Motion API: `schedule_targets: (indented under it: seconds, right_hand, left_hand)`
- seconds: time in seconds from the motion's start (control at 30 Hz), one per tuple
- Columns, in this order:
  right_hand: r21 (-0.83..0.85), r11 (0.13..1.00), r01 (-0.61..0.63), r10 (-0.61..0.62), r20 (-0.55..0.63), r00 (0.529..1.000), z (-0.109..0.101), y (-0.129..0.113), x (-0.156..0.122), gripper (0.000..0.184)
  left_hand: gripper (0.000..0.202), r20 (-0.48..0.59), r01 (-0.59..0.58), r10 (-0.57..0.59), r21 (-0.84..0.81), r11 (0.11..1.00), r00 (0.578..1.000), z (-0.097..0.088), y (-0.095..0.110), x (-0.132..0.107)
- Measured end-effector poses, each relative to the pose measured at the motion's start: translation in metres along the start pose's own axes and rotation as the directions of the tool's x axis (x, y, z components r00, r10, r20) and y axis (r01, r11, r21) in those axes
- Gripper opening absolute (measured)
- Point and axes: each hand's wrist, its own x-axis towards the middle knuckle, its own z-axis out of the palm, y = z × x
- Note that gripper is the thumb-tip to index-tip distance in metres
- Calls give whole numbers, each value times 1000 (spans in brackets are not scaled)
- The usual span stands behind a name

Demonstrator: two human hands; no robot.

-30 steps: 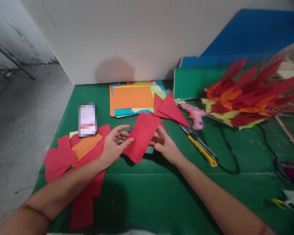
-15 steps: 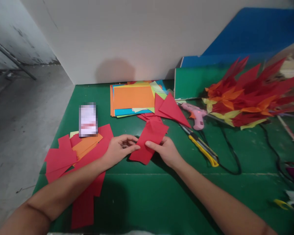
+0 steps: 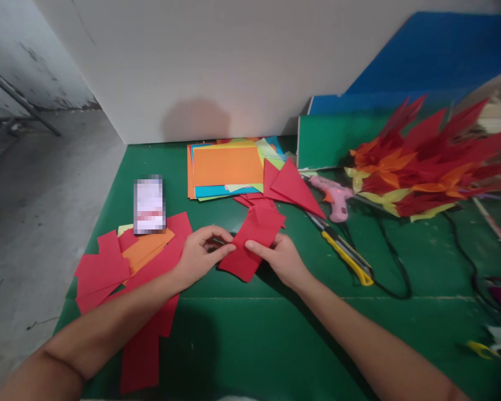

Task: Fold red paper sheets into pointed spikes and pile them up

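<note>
Fingers (image 3: 256,249) of the left hand (image 3: 198,253) and right hand (image 3: 290,262) pinch opposite edges of a red paper piece (image 3: 254,231) over the green bench (image 3: 254,340), loose red pieces (image 3: 104,270) lying to the left, stacked coloured sheets (image 3: 227,167) beyond, and a pink glue gun (image 3: 338,199) and yellow cutter (image 3: 343,255) to the right.

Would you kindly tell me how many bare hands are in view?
2: the left hand is at the left edge of the red rectangular paper, and the right hand holds its right side.
</note>
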Motion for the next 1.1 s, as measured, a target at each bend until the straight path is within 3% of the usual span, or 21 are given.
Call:
schedule_targets:
  seconds: [0.17, 0.53, 0.73, 0.93, 1.1]
  right_hand:
    - [13, 1000, 2, -2, 8, 1000, 0, 0, 0, 29]
    - [18, 1000, -2, 2, 10, 1000, 1, 1, 0, 33]
    - [86, 995, 51, -41, -119, 992, 2, 1, 1, 31]
    - [93, 994, 60, -44, -161, 986, 0, 1, 2, 33]
    - [85, 995, 55, -42, -152, 987, -1, 1, 2, 32]
  left_hand:
    - [8, 19, -107, 106, 98, 989, 994, -2, 1, 1]
    - [15, 58, -197, 189, 203, 959, 980, -1, 2, -1]
    - [20, 113, -140, 121, 175, 975, 986, -1, 2, -3]
    - [40, 257, 8, -24, 65, 998, 966, -3, 1, -4]
    - [55, 330, 70, -66, -2, 998, 942, -4, 3, -5]
